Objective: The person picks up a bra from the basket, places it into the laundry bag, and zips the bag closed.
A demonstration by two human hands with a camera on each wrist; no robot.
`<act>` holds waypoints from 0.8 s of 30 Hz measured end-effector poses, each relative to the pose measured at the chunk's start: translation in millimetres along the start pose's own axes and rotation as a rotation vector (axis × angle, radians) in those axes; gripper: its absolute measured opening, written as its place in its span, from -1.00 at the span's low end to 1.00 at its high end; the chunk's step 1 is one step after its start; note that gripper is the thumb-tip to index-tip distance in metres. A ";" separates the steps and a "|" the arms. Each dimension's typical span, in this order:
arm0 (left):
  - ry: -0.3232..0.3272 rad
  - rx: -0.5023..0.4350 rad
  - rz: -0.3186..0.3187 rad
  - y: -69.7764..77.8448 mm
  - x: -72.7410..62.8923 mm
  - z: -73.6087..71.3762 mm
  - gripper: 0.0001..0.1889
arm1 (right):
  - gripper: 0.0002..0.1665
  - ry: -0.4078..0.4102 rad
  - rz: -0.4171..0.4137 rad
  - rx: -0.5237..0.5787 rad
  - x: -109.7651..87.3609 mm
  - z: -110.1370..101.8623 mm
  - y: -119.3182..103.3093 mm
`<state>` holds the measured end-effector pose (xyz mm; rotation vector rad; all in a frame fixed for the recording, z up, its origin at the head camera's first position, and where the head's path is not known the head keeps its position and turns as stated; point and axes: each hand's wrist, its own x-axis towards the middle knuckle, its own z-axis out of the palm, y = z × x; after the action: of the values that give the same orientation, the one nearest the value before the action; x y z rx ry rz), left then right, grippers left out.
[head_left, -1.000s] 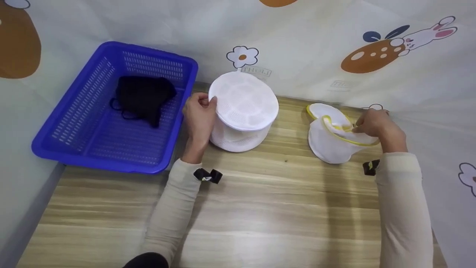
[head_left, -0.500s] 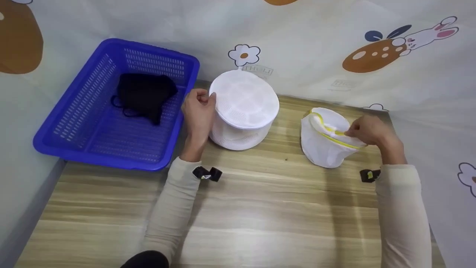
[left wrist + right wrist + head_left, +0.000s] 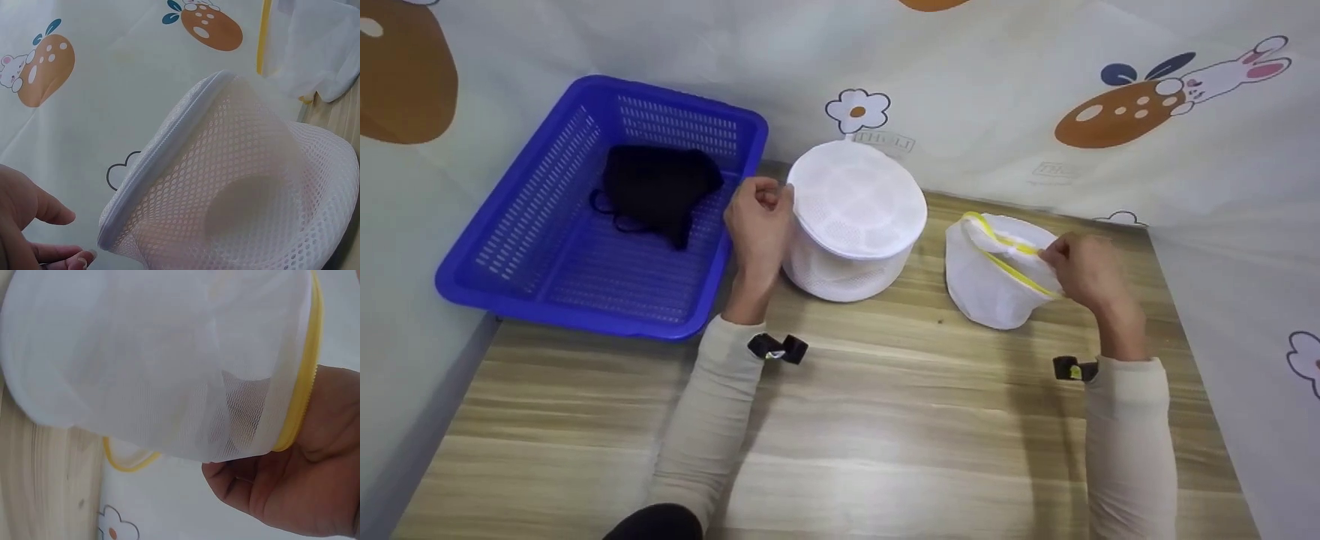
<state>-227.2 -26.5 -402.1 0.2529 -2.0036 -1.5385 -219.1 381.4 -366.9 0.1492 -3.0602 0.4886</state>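
A round white mesh laundry bag (image 3: pixel 859 199) stands upright on the table, its zipped lid closed on top. My left hand (image 3: pixel 761 229) is at its left side. In the left wrist view, thumb and fingers (image 3: pixel 53 211) are apart, fingertips close to the end of the white zip (image 3: pixel 163 160); I cannot tell if they touch. To the right stands a smaller white mesh laundry bag with a yellow zip (image 3: pixel 990 289), its lid partly folded back. My right hand (image 3: pixel 1091 277) pinches its rim near the yellow zip (image 3: pixel 306 371); some fingers are hidden behind the mesh.
A blue plastic basket (image 3: pixel 607 322) stands at the left, with a black cloth item with loops (image 3: pixel 656 187) in it. A patterned white sheet (image 3: pixel 975 97) hangs behind the wooden table (image 3: pixel 885 420).
My right hand has moved left and a little toward me, shifting the yellow-zipped laundry bag closer to the larger one. My left hand has stayed beside the white bag.
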 end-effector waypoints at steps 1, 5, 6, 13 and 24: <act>0.000 -0.001 -0.004 0.1 -0.1 0.1 -0.80 | -0.70 -0.005 0.006 0.009 -0.8 1.5 -1.1; 0.002 -0.003 -0.016 0.5 -0.9 0.5 -0.80 | -0.62 -0.056 0.037 0.037 -2.6 4.3 -5.5; 0.003 -0.002 -0.016 0.7 -1.1 0.4 -0.81 | -0.60 -0.073 0.043 0.041 -2.8 4.2 -6.6; -0.015 -0.023 -0.015 1.8 -1.3 -0.7 -0.84 | -0.66 -0.146 0.027 0.016 -5.3 -1.3 -14.0; 0.012 -0.035 0.022 6.1 -2.0 -3.3 -0.86 | -0.79 0.267 0.053 0.146 -12.0 18.5 -24.6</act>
<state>-222.5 -26.4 -396.5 0.2247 -1.9623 -1.5535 -205.2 353.3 -377.5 0.0052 -2.7738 0.6751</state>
